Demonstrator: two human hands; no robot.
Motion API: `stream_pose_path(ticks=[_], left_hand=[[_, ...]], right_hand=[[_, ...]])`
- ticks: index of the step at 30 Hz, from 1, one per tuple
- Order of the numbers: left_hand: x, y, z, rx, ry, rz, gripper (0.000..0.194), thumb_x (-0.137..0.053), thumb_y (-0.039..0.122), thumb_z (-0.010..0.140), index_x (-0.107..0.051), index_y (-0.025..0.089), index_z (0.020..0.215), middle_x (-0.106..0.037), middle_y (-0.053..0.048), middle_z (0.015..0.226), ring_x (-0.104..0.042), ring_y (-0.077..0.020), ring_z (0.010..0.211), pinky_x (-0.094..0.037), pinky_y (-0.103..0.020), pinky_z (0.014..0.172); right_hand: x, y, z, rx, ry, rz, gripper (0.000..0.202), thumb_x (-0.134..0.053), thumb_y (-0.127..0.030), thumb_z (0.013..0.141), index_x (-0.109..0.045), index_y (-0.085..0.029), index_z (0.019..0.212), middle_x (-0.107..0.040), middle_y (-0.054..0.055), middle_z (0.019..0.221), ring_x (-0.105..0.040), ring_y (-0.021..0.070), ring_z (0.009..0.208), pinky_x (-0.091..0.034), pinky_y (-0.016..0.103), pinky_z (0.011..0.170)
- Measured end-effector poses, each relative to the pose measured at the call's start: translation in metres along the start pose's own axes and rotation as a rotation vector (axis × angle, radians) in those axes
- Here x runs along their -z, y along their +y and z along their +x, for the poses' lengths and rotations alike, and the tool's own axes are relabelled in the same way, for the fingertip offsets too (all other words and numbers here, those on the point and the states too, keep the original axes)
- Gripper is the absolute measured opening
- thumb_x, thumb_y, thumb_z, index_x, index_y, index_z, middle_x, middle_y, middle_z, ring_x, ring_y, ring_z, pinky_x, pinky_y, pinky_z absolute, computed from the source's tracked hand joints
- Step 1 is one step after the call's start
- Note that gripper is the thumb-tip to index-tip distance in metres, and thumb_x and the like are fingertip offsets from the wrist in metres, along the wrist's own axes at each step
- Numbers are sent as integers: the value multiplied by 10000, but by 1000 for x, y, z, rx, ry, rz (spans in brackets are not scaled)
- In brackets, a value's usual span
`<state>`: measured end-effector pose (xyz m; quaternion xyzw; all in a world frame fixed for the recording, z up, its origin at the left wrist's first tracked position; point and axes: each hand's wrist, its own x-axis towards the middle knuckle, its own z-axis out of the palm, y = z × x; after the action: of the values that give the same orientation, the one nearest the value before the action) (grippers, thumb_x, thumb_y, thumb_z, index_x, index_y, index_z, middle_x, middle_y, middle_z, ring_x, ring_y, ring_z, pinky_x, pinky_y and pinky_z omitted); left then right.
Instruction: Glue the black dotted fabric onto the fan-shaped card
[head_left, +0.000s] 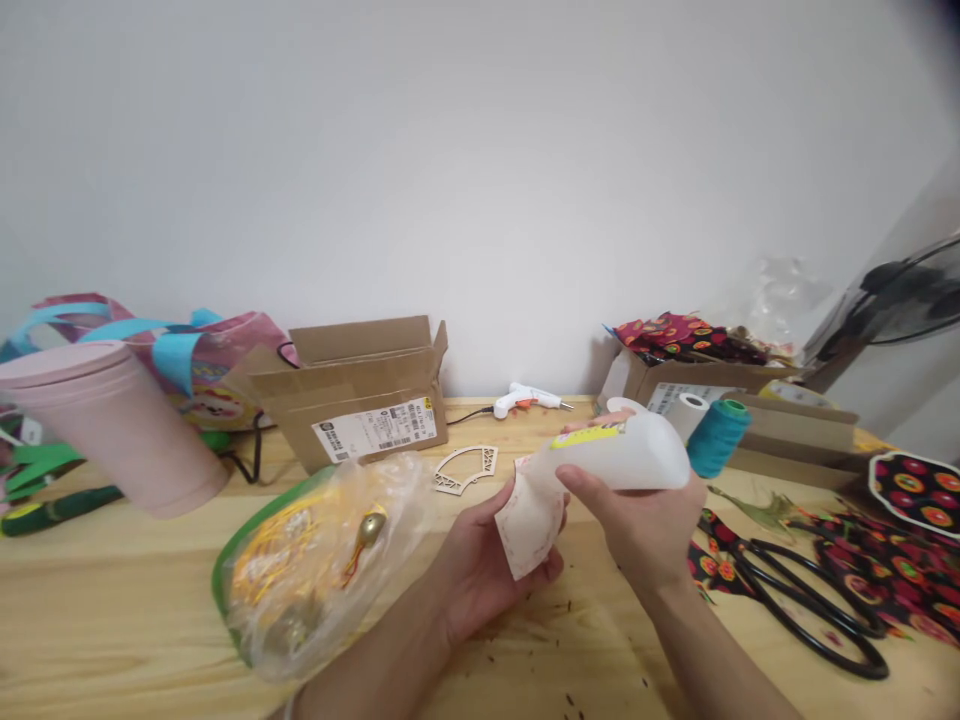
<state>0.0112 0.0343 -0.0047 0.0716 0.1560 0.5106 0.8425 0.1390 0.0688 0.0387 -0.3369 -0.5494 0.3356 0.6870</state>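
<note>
My left hand (476, 570) is closed on a fan-shaped, cream-white piece (531, 530) with reddish marks along its edges. In my right hand (649, 535) lies a white plastic bottle (649, 452) with a yellow label, tipped so that its narrow end points left over the upper part of the piece. Whether the bottle's tip touches the piece I cannot tell. A pale openwork fan-shaped frame (466, 470) rests on the table just beyond my left hand. Large black-handled scissors (802, 600) lie to the right of my right forearm.
A clear bag (322, 560) of yellow tasselled items sits left, near a pink tumbler (112, 430). Behind stand an open cardboard box (360, 400) and a white glue gun (529, 400). Teal thread (718, 440), patterned fabric (885, 570) and a filled box (697, 375) occupy the right.
</note>
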Motion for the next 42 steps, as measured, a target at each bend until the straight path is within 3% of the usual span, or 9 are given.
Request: stream_pose_path(ticks=[6,10,14,19,27,30,34,38,42], left_hand=[[-2,0,-1,20,18,22,283,-514,318,817,-585,122,1010,-660,-92,867,-606,-179,790,-431,-294,634],[-3,-1,-2,30,20,30,309,-522,323,813,-570,115,1037,-650,-107,922,-602,-186,819,-432,-297,633],[-2,-1,-2,25,22,25,284,-529,328,809,-581,135,1011,-654,-76,845,-602,-177,797,-427,-290,629],[-2,1,-2,44,7,27,323,-528,335,807,-573,111,1034,-645,-102,928,-597,-182,817,-423,-293,637],[-2,0,-2,62,-2,18,316,-546,331,797,-566,113,1025,-647,-97,919,-604,-186,813,-423,-288,624],[-3,1,-2,62,-2,11,293,-543,329,798,-571,119,1002,-648,-84,860,-606,-184,796,-421,-287,620],[-3,1,-1,59,-5,2,311,-538,323,800,-564,110,1025,-641,-96,903,-601,-181,791,-414,-285,615],[-3,1,0,54,11,-8,307,-543,332,794,-564,130,1024,-641,-73,858,-596,-180,792,-413,-285,615],[-3,1,-1,39,30,-14,286,-547,324,790,-568,137,1005,-643,-69,845,-595,-173,779,-414,-282,621]], right_hand=[[5,2,3,6,-72,-1,327,-814,-270,494,-633,-159,744,-680,46,671,-620,197,611,-535,318,547],[7,2,5,36,14,-48,334,-820,-265,477,-633,-159,734,-663,32,664,-613,190,617,-526,309,552],[7,3,5,20,-104,-30,273,-809,-274,506,-631,-162,680,-652,22,619,-610,186,594,-522,297,533],[8,3,6,45,-23,-51,317,-817,-263,489,-625,-156,719,-649,23,660,-600,181,605,-514,297,539],[8,4,6,40,-54,-38,348,-810,-261,507,-630,-154,784,-641,22,665,-600,188,616,-511,307,550],[8,4,7,11,-124,-27,296,-809,-269,503,-621,-159,703,-638,20,618,-605,198,607,-514,310,542],[9,5,7,30,-80,11,275,-807,-229,515,-613,-164,698,-641,17,637,-607,189,613,-521,301,549],[9,4,4,-17,-206,69,287,-806,-223,524,-638,-166,749,-666,23,653,-618,181,605,-526,279,540],[7,2,1,28,-136,33,263,-809,-211,522,-644,-174,722,-666,13,638,-611,159,576,-520,242,507]])
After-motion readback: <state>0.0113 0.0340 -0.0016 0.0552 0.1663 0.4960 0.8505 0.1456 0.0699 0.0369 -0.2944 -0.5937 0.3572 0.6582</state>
